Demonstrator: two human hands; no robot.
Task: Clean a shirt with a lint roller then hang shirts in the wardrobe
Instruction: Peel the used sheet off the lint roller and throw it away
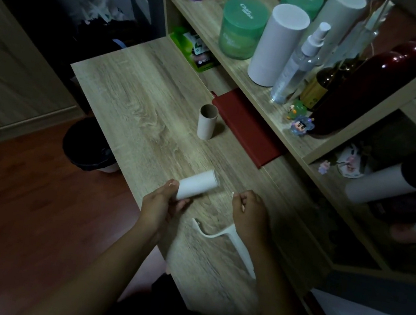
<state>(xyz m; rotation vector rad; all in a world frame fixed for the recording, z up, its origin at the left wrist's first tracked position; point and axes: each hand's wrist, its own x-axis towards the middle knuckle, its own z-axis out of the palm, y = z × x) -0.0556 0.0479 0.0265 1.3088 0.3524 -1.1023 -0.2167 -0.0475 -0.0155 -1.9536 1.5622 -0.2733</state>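
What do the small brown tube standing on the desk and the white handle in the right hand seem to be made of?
Brown tube: probably cardboard; matte, dull grey-brown, thin wall at its open end. White handle: probably moulded plastic; smooth, uniform white, thin curved shape. The picture is dim, so neither is certain.

The lid of the front green jar (245, 14) on the shelf carries white lettering that reads approximately "Chat miss"; the same wording repeats faintly on the jar wall. The green packet (193, 47) under the shelf shows the number "30". All other markings are illegible.
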